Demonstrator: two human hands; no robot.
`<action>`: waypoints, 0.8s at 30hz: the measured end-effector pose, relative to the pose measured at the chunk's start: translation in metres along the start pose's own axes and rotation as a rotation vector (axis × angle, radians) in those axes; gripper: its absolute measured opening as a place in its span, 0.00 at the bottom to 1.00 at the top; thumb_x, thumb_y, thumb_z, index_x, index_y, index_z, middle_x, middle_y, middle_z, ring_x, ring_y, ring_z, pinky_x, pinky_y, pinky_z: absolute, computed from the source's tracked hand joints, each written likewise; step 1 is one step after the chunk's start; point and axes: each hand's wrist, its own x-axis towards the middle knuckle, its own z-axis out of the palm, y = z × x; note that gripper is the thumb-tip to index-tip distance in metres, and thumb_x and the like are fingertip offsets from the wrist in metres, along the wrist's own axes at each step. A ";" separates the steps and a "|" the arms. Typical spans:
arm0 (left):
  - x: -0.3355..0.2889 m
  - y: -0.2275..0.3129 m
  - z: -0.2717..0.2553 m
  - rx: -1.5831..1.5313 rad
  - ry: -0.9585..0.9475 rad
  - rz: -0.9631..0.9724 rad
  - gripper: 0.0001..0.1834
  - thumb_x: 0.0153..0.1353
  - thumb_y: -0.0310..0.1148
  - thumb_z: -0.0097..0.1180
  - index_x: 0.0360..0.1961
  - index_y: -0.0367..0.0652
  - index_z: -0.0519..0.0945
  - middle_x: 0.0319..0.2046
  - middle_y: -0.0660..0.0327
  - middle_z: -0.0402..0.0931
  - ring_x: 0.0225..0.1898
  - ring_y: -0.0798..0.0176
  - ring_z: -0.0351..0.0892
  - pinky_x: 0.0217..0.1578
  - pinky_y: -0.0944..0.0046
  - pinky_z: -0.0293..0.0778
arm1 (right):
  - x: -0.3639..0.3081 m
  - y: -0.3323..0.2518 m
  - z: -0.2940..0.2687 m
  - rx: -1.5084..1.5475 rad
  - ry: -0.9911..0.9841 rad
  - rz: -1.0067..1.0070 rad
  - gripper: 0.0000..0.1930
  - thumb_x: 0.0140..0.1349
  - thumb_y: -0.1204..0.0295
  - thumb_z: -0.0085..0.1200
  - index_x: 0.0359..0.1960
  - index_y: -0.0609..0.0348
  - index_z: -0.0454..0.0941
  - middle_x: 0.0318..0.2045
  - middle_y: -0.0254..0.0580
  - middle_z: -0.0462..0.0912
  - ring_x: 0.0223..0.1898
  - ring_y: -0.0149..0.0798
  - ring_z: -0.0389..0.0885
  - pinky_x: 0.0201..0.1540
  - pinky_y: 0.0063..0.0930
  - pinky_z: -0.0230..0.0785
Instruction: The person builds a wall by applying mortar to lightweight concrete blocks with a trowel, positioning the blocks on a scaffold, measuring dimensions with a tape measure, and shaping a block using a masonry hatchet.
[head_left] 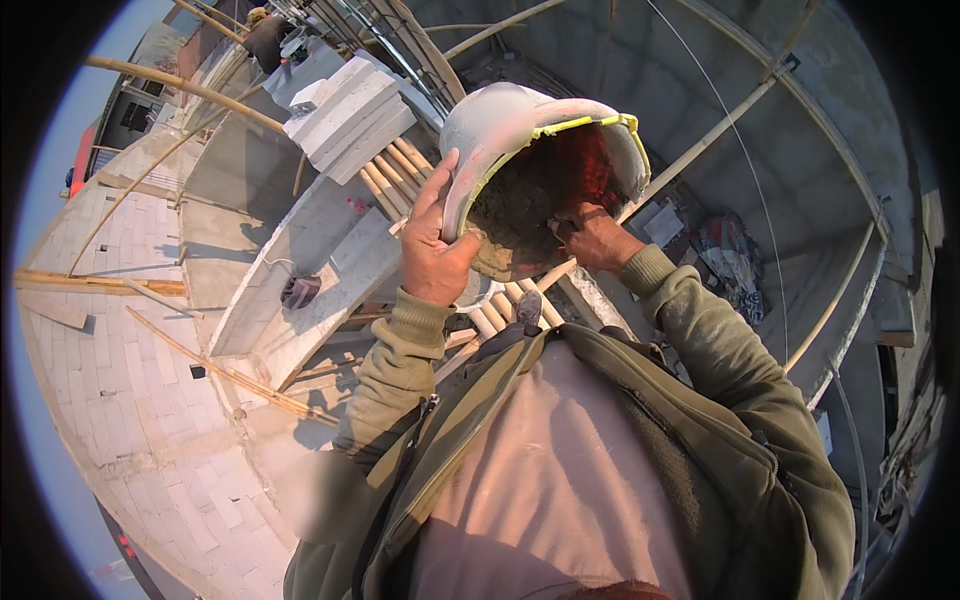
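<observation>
In front of me a whitish, rounded, bucket-like container (490,125) is tipped on its side, its wide mouth toward me. A yellow-green strip runs along part of the rim, and the inside shows red and brown. Grey-brown wet-looking mortar (510,215) lies in it. My left hand (436,245) grips the left rim, thumb at the mouth and fingers along the outer wall. At the right side of the mouth, my right hand (597,238) is closed with curled fingers; whatever it holds is hidden by the hand and the shadow.
Bamboo poles (495,312) form a platform beneath the container. Pale blocks (352,118) are stacked at its far left end. Block walls (130,350) stand left, a deep walled space (810,190) right. Long bamboo rails (715,140) cross it. Another person (266,42) is far left.
</observation>
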 end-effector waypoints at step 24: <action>-0.013 -0.102 0.025 -0.044 0.401 -0.133 0.22 0.51 0.16 0.60 0.50 0.32 0.81 0.46 0.63 0.79 0.44 0.69 0.77 0.48 0.66 0.73 | 0.012 -0.039 -0.009 0.289 -0.089 0.263 0.18 0.73 0.63 0.48 0.46 0.71 0.77 0.25 0.49 0.79 0.22 0.38 0.80 0.25 0.37 0.75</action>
